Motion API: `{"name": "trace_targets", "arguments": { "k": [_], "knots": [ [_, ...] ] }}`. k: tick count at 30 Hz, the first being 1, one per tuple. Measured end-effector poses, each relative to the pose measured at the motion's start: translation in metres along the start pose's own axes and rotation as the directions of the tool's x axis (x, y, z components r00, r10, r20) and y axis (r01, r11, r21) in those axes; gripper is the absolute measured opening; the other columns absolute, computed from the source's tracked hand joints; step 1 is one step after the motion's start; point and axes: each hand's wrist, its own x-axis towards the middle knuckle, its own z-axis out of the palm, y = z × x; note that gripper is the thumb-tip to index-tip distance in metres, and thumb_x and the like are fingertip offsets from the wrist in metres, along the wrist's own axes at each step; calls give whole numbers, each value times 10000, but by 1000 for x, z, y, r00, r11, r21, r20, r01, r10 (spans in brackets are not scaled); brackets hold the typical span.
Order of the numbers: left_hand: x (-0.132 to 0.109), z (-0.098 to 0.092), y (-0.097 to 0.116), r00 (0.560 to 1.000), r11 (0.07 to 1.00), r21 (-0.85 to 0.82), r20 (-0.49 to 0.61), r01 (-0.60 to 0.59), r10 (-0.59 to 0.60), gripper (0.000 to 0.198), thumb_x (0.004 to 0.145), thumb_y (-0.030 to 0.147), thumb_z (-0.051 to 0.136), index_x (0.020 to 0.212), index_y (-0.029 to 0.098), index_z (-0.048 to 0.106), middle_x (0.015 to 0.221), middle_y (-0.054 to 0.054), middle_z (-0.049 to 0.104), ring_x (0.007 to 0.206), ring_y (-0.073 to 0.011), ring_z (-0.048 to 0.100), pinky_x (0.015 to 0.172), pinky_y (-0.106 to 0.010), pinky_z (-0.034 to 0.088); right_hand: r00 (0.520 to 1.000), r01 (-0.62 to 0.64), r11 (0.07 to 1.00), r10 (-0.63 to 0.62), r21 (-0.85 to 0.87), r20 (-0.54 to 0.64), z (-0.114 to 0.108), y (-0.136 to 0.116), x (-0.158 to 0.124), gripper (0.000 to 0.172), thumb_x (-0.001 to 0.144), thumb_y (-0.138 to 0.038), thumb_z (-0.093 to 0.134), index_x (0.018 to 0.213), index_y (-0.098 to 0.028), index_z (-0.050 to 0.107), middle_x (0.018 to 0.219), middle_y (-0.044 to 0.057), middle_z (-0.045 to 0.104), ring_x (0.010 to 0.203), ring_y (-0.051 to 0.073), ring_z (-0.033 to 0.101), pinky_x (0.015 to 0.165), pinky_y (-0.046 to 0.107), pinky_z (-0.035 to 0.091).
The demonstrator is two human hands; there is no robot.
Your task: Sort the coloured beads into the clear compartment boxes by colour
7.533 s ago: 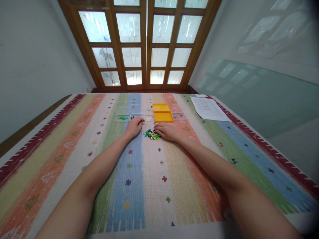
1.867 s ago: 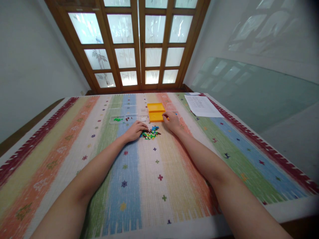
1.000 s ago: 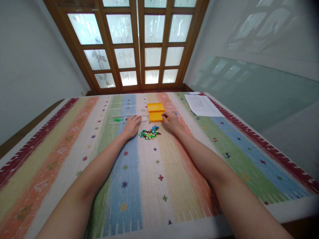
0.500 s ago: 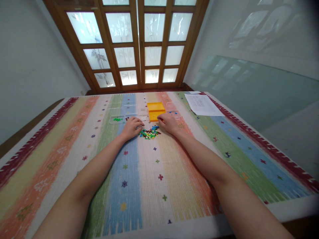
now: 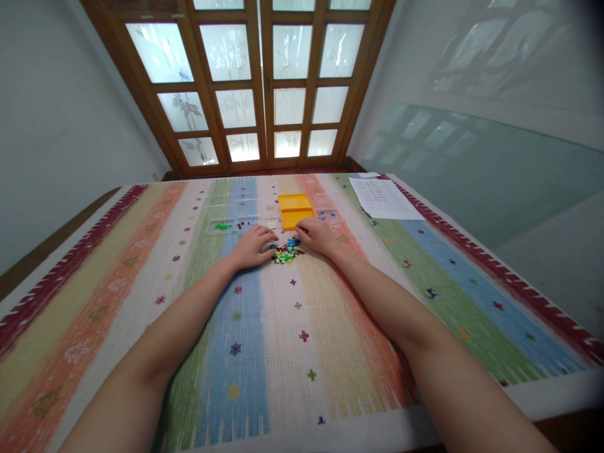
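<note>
A small heap of tiny building bricks (image 5: 287, 253), green, yellow, white, blue and dark red, lies on the striped tablecloth between my hands. My left hand (image 5: 252, 246) rests at the heap's left edge, its fingers bent and apart from the thumb, the tips touching the outer bricks. At the upper right of the heap is my right hand (image 5: 318, 236), fingers curled together in a pinch close to the blue and dark red bricks. Anything between those fingertips is too small to make out.
Beyond the hands stands an open yellow box (image 5: 295, 201). To its left, a clear box (image 5: 209, 228) holds green and dark red bricks; blue bricks (image 5: 333, 214) lie in a clear box to its right. A printed paper (image 5: 384, 198) lies at back right.
My left hand has moved slightly right and nearer, over the heap's left edge, uncovering the dark red bricks behind it. My right hand has shifted slightly left toward the heap.
</note>
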Motion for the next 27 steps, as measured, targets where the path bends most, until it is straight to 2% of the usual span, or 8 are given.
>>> {"name": "trace_targets", "arguments": {
  "k": [5,9,13,17,21,27],
  "knots": [
    [6,11,30,987,992,7,104,-124,122,454,960,401,631,1400,287,628,1464,-98,583,1370,-316,503,1192,-519,392,986,-120,993,121,20,-116,5,9,0,229,997,-245,548,848,-198,715,844,62,732,741,206,593,682,311,360],
    [13,26,49,984,991,60,139,-122,113,528,973,438,625,1476,290,562,1537,-113,528,1402,-339,480,1202,-542,372,969,-186,981,192,50,-158,8,17,1,233,995,-267,555,843,-204,719,818,57,735,720,211,597,673,309,367],
    [29,39,57,988,990,96,124,-108,95,496,973,511,633,1393,249,624,1487,-134,553,1362,-353,500,1156,-547,407,970,-174,983,181,60,-159,8,17,2,240,988,-265,549,826,-206,716,808,58,734,722,214,600,673,314,371],
    [46,53,60,995,992,89,61,-89,84,351,988,458,628,1258,245,701,1383,-121,614,1319,-334,521,1129,-533,428,971,-184,981,192,67,-145,8,14,2,258,985,-267,542,794,-215,708,795,57,729,715,214,595,676,320,382],
    [53,62,56,999,995,86,17,-51,49,244,1025,354,559,1146,228,730,1245,-112,661,1185,-293,585,1057,-493,474,968,-187,979,197,76,-154,10,18,1,243,984,-284,551,831,-213,725,831,69,742,741,225,610,695,330,399],
    [47,50,34,994,991,90,55,-99,94,254,1042,310,509,1099,217,739,1110,-105,690,1059,-263,619,952,-433,499,977,-165,982,175,91,-122,15,23,0,243,992,-296,545,870,-205,734,840,72,746,728,221,613,680,325,393]
  ]
}}
